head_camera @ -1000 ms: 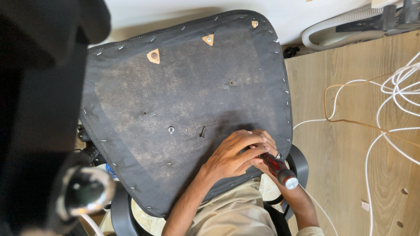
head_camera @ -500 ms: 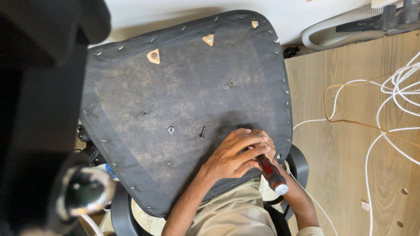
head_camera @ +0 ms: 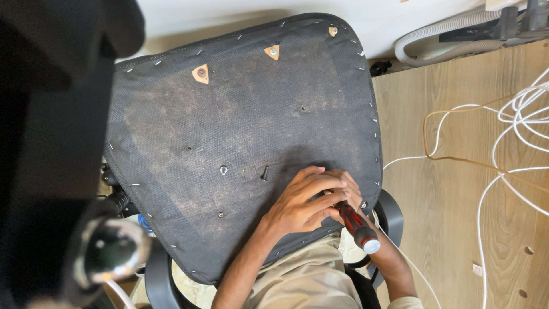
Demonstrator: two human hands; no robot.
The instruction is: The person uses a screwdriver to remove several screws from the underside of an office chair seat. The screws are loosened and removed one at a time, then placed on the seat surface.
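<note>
1. L hand (head_camera: 303,201), lower centre-right of frame, lies flat on the dark chair seat underside (head_camera: 240,131); fingers curled over the front end of the screwdriver (head_camera: 354,224)
2. R hand (head_camera: 350,191) mostly hidden under L; fingers wrapped on the red/black handle, silver butt cap pointing lower right
3. Loose black screw (head_camera: 264,172) just left of the hands, on the fabric
4. White cables (head_camera: 514,143) at right, on the wood floor (head_camera: 457,229)

Bright, even daylight; soft shadow beneath the hands (head_camera: 320,200). Centre sharp; the dark object (head_camera: 51,143) at left is blurred, out of focus.
</note>
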